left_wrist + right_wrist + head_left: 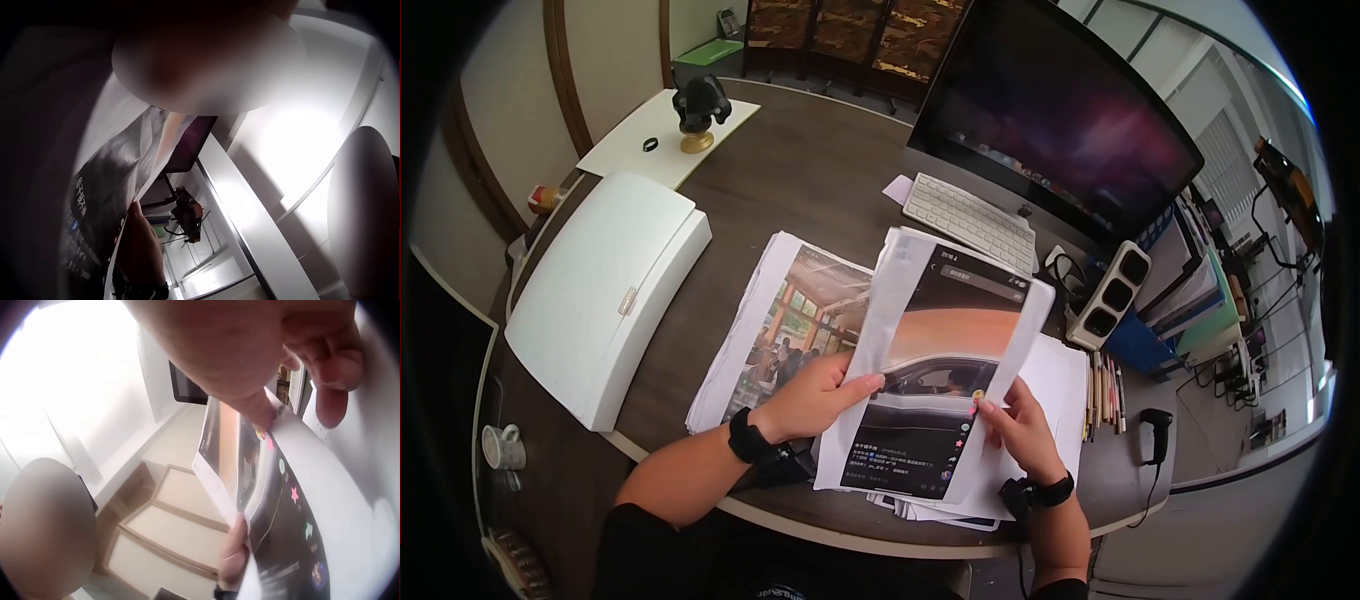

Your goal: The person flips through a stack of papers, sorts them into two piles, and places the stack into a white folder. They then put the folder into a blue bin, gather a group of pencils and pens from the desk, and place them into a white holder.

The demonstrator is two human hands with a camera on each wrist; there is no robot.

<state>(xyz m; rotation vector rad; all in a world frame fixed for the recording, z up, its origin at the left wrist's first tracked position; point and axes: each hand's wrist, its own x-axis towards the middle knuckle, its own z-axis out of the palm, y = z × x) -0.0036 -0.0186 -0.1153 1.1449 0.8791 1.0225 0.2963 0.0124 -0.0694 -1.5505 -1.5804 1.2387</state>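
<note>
Pinched by my left hand [820,395] at nine o'clock and right hand [1025,430] at four, the printed sheets [940,335] were at the monitor's [1080,120] seven o'clock, presumably so both edges stayed steady.

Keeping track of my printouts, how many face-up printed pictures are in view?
2: the car picture held by the left hand and right hand, and the indoor scene on the paper pile to its left. More may be hidden beneath.
</note>
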